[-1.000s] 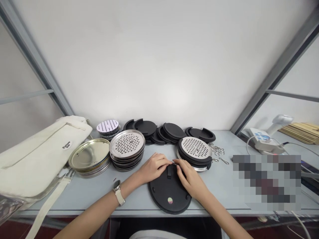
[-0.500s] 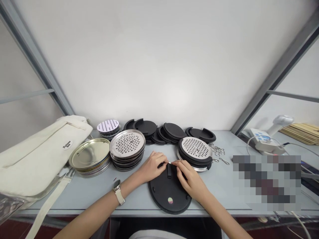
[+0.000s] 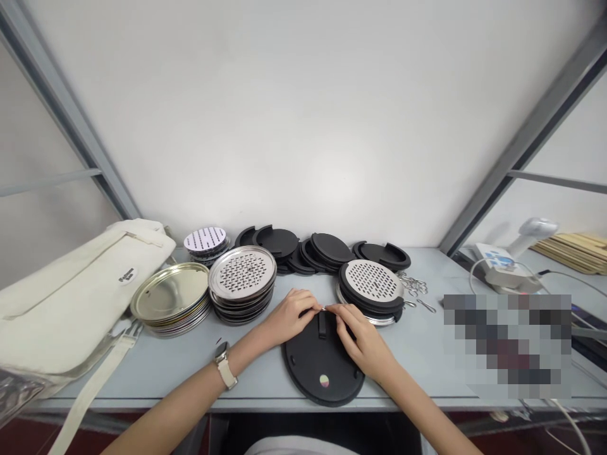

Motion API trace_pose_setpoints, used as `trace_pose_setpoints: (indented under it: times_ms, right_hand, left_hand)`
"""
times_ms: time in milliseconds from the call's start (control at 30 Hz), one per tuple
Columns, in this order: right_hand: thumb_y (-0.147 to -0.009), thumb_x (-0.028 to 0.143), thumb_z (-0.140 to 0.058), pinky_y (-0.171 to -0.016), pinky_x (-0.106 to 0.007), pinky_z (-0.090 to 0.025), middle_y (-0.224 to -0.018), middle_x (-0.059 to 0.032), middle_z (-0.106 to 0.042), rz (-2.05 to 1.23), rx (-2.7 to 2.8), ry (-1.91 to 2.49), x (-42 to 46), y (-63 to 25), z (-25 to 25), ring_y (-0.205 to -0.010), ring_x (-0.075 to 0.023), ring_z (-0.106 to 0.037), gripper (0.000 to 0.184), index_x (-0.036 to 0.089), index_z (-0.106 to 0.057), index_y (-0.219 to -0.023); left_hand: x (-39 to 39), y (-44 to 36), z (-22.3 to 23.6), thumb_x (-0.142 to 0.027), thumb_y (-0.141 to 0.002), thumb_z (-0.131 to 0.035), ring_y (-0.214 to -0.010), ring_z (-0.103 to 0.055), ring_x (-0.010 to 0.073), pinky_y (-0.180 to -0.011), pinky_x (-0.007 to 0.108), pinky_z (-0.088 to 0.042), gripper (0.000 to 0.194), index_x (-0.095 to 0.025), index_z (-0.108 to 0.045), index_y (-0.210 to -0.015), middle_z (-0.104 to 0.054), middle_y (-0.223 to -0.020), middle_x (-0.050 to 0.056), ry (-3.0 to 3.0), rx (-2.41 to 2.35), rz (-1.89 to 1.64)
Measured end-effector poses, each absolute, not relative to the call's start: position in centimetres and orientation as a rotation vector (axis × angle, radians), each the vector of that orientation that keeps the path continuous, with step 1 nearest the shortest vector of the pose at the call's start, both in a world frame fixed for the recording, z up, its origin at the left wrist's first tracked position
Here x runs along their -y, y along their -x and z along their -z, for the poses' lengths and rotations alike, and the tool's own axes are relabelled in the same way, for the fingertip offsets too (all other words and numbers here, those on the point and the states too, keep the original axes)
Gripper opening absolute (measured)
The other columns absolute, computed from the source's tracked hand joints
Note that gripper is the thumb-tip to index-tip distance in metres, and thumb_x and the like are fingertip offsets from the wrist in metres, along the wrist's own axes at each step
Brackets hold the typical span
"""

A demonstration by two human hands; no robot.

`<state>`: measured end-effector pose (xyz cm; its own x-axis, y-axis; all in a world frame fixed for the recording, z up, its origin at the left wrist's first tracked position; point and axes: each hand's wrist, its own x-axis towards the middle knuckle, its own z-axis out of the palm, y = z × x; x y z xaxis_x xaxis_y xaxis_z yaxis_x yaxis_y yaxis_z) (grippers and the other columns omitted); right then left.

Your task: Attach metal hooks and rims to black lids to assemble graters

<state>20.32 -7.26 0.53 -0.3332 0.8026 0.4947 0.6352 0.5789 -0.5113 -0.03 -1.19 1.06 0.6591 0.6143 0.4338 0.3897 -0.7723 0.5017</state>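
Note:
A round black disc (image 3: 313, 373) lies near the table's front edge, with a short black tab (image 3: 322, 326) near its far rim and a small round two-coloured sticker. My left hand (image 3: 294, 316) and my right hand (image 3: 359, 335) meet at that rim. Between their fingertips shows a small shiny metal piece (image 3: 324, 309), pinched from both sides. Most of the piece is hidden by the fingers, so its exact kind cannot be told. My right thumb and palm also rest over the disc's right side.
Left of my hands stand stacks of perforated metal grater discs (image 3: 243, 273) and metal lids (image 3: 171, 294). Black round holders (image 3: 327, 248) line the wall. On the right are a grater-topped stack (image 3: 372, 282), loose metal clips (image 3: 413, 284) and a scanner (image 3: 533, 237). A white bag (image 3: 85, 297) sits far left.
Almost nothing differs. Both hands stay at the disc's far rim, with only slight finger movement around the small metal piece.

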Motion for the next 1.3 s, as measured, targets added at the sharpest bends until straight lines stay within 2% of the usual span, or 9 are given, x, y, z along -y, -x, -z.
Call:
trace_pose_setpoints:
  times_ms: [333,767,1033,1300]
  right_hand:
    - [-0.096,0.016,-0.039,-0.087,-0.042,-0.051,-0.099,-0.0088,-0.064,-0.262,2.116,1.159,7.02,-20.23,-0.62,-0.098,-0.0239,-0.059,0.022,0.021,-0.06,-0.101]
    - [-0.096,0.017,-0.039,-0.096,-0.046,-0.048,-0.114,-0.0112,-0.063,-0.272,2.16,1.223,6.77,-20.43,-0.5,-0.109,-0.0246,-0.057,0.024,0.02,-0.061,-0.106]
    - [-0.098,0.02,-0.036,-0.092,-0.04,-0.048,-0.109,-0.0096,-0.062,-0.394,2.099,1.251,6.8,-20.45,-0.3,-0.104,-0.0224,-0.058,0.024,0.02,-0.054,-0.113]
    - [-0.098,0.017,-0.035,-0.091,-0.039,-0.048,-0.105,-0.0092,-0.061,-0.367,2.118,1.166,7.22,-20.36,-0.88,-0.103,-0.0228,-0.057,0.026,0.022,-0.055,-0.112]
  left_hand:
    - [1.29,-0.09,-1.38,-0.015,-0.096,-0.046,-0.09,-0.059,0.0158,-0.088,0.031,-0.035,0.018,-0.019,-0.064,-0.094,-0.066,-0.093,0.002,-2.522,-0.8,-0.831]
    - [1.23,-0.16,-1.46,-0.014,-0.097,-0.044,-0.09,-0.059,0.015,-0.09,0.032,-0.031,0.02,-0.019,-0.064,-0.096,-0.068,-0.093,0.001,-2.556,-0.829,-0.768]
    - [1.46,-0.17,-1.59,-0.016,-0.099,-0.039,-0.093,-0.058,0.017,-0.09,0.032,-0.033,0.021,-0.018,-0.06,-0.098,-0.065,-0.095,0.003,-2.623,-0.848,-0.746]
    - [1.8,-0.27,-1.91,-0.016,-0.097,-0.041,-0.094,-0.059,0.016,-0.091,0.031,-0.033,0.017,-0.019,-0.057,-0.1,-0.066,-0.097,0.002,-2.572,-0.821,-0.824]
